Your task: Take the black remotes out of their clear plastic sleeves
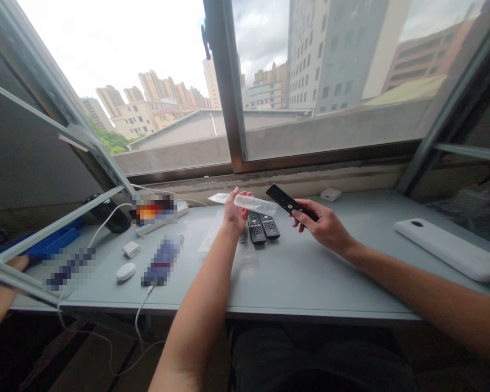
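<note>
Head view: across the grey desk [330, 283], clear plastic [210, 234] is spread beside dark remotes [256, 228]. By the right hand [326, 220], a black remote [283, 198] is gripped, tilted above the desk; by the left hand [237, 211], a translucent sleeve [255, 204] is pinched just beside it. The step seems to be one of handling both at once; for any move, the limp film must be gently steadied.
</note>
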The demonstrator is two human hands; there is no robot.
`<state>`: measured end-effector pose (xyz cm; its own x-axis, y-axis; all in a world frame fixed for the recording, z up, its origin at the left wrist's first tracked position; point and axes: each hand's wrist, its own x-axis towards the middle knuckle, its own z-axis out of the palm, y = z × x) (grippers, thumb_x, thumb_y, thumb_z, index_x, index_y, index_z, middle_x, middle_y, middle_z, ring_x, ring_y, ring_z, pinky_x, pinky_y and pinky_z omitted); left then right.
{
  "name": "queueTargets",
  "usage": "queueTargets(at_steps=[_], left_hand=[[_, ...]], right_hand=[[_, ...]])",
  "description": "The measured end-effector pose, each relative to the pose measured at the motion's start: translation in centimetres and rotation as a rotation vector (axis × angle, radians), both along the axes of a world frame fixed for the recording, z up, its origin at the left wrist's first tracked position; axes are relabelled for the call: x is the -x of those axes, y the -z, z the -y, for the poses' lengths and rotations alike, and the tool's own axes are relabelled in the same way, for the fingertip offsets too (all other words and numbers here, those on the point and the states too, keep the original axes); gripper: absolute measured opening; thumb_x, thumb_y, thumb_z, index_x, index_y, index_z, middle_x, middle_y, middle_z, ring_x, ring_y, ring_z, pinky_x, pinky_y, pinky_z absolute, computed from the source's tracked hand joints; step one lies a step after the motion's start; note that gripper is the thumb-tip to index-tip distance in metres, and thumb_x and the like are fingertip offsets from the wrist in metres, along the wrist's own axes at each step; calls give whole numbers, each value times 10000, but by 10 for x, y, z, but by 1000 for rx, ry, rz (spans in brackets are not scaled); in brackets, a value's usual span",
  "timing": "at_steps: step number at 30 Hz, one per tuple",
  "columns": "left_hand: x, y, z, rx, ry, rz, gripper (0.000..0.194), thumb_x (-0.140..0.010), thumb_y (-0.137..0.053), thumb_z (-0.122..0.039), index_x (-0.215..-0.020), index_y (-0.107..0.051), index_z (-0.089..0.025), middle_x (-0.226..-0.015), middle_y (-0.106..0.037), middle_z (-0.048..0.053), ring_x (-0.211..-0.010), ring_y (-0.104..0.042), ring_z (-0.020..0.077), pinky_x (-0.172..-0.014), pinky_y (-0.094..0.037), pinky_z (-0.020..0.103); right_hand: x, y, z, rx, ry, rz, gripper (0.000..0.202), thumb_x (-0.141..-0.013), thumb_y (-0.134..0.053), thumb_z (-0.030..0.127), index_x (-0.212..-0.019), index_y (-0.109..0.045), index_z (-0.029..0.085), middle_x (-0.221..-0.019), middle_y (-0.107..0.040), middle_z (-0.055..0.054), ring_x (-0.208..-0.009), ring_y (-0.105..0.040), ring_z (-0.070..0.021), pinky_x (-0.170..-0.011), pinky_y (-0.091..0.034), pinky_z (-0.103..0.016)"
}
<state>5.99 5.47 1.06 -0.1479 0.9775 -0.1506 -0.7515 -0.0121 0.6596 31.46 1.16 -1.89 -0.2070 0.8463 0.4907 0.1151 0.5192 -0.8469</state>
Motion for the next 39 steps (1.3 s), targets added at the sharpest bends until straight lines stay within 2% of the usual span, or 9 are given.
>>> queueTargets(at_steps=[6,10,14,17,23,26,29,33,39], left_hand=[[7,4,-3,-20,18,109,328,-1059,-630,-363,-1241,-706,-101,-952,-777,94,-715,-744,160,-523,-553,204],[13,6,-3,-15,-27,162,324,-1063,-611,-383,-1211,-713,-113,-911,-773,76,-642,-712,132,-480,-512,181],[16,5,-3,6,-82,174,335,-1076,-576,-402,-1215,-714,-131,-913,-777,69,-602,-689,116,-462,-487,173],[16,6,-3,6,-99,172,328,-1078,-573,-401,-1191,-715,-128,-895,-776,64,-593,-686,113,-457,-484,170],[15,7,-4,-10,-82,153,327,-1069,-591,-403,-1206,-719,-136,-938,-786,78,-618,-695,119,-477,-498,173],[15,7,-4,-3,-79,157,335,-1067,-592,-409,-1205,-721,-133,-950,-786,83,-616,-691,117,-479,-497,174],[15,6,-3,-20,-82,174,336,-1068,-591,-415,-1191,-720,-129,-955,-784,84,-638,-700,118,-494,-508,172],[14,6,-3,-39,-99,189,326,-1071,-583,-414,-1166,-710,-129,-944,-779,77,-662,-712,121,-512,-522,174],[14,2,0,-62,-161,208,329,-1075,-565,-422,-1179,-702,-141,-965,-781,73,-711,-734,125,-540,-530,169]], right_hand=[[1,0,4,100,-32,40,490,-1007,-717,591,-1264,-722,173,-890,-778,-68,-568,-619,-156,-466,-495,-280],[-1,5,2,72,6,75,472,-1019,-706,584,-1279,-718,190,-873,-773,-54,-532,-596,-151,-475,-498,-290],[-1,5,0,-135,40,100,430,-973,-788,509,-1288,-735,222,-1054,-809,-84,-837,-757,-250,-819,-649,-413],[-2,0,1,-283,34,140,282,-953,-796,403,-1200,-785,267,-1243,-803,-96,-1221,-729,-335,-1149,-546,-539],[-4,-4,-1,-270,-19,101,215,-958,-778,401,-1140,-811,292,-1321,-797,-82,-1397,-656,-353,-1281,-419,-588],[-3,0,-2,-129,-56,69,352,-925,-834,523,-1163,-809,265,-1255,-810,-89,-1262,-720,-345,-1199,-505,-553],[0,2,-1,106,-127,-17,488,-903,-819,671,-1084,-768,221,-987,-795,-71,-915,-755,-278,-885,-646,-445],[2,-3,5,240,-162,-38,543,-960,-718,741,-986,-699,199,-813,-690,-29,-652,-641,-176,-577,-545,-294],[0,-5,6,210,-161,49,555,-966,-703,740,-987,-718,186,-775,-699,-41,-639,-614,-172,-536,-478,-270]])
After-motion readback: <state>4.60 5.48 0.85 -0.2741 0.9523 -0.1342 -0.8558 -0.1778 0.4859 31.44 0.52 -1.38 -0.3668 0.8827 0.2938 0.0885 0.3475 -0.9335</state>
